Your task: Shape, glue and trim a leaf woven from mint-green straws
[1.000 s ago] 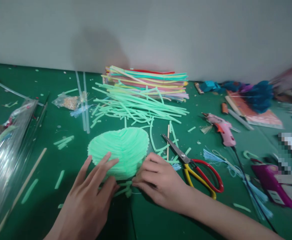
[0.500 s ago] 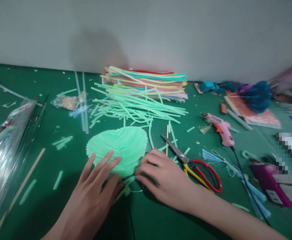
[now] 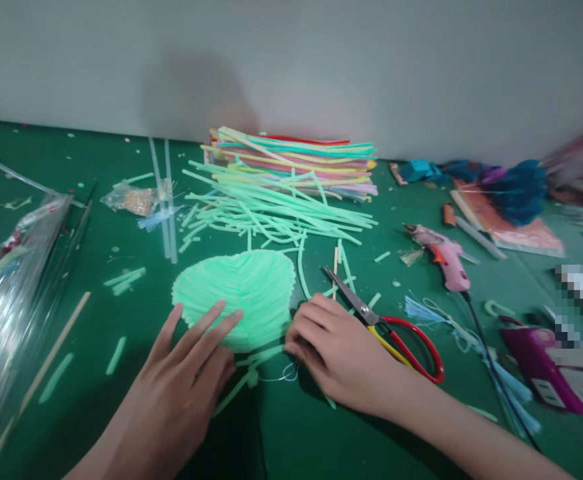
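Note:
A mint-green leaf shape made of fuzzy pipe cleaners (image 3: 241,280) lies flat on the green table. Three fingers of my left hand (image 3: 176,380) spread across its lower left part. The index finger of that hand curls in at the lower edge, closed on a mint-green pipe cleaner; the thumb is hidden. My right hand (image 3: 331,347) pinches the other end of this pipe cleaner (image 3: 268,355), at the leaf's lower right. Below the strip sit a small green knot (image 3: 252,379) and a thin loop of thread or wire (image 3: 286,373). Red-and-yellow-handled scissors (image 3: 371,317) lie beside my right hand.
Loose mint pipe cleaners (image 3: 271,207) and a multicoloured bundle (image 3: 296,157) lie near the wall. To the right are a pink glue gun (image 3: 448,260), blue tassels (image 3: 501,380) and a purple device (image 3: 541,367). Clear plastic sleeves (image 3: 26,320) and a wooden stick (image 3: 54,357) are left.
My hands have moved slightly apart, the left towards the left and the right towards the right. More of the pipe cleaner and the thin loop shows between them.

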The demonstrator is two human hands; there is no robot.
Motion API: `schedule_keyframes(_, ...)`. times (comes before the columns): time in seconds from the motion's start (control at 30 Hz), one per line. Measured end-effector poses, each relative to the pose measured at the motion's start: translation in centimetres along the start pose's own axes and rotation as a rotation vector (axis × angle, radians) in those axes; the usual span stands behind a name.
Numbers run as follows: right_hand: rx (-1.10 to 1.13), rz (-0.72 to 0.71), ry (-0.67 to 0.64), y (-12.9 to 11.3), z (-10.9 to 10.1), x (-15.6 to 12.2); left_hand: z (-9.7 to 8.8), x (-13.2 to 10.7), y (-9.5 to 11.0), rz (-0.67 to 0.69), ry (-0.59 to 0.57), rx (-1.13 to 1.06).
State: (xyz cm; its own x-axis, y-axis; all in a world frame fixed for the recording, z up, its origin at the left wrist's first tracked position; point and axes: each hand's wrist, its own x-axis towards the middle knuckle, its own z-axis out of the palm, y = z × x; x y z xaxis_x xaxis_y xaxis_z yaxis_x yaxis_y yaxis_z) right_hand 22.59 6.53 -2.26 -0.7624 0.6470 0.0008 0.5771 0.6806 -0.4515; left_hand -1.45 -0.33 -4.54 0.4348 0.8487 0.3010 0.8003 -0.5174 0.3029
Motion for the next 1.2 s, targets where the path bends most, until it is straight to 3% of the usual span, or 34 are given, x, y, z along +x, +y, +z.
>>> schedule_keyframes(0.23, 0.179, 0.160, -0.063, 0.0, -1.3, 0.3, 0.0, -0.3, -0.3, -0.003, -0.001, -0.011)
schedule_keyframes(0.57, 0.046, 0.151, -0.059, 0.4, -1.7, 0.0, 0.1, -0.3, -0.3, -0.014, -0.021, -0.010)
schedule_keyframes(0.93, 0.180, -0.021, -0.104, 2.3, -3.3, -0.4, 0.0, -0.2, -0.2, 0.009, 0.023, -0.030)
schedule_keyframes(1.2, 0.077, -0.161, -0.158, 2.1, -3.3, 0.9, 0.1, -0.4, -0.2, 0.009, -0.005, -0.005)
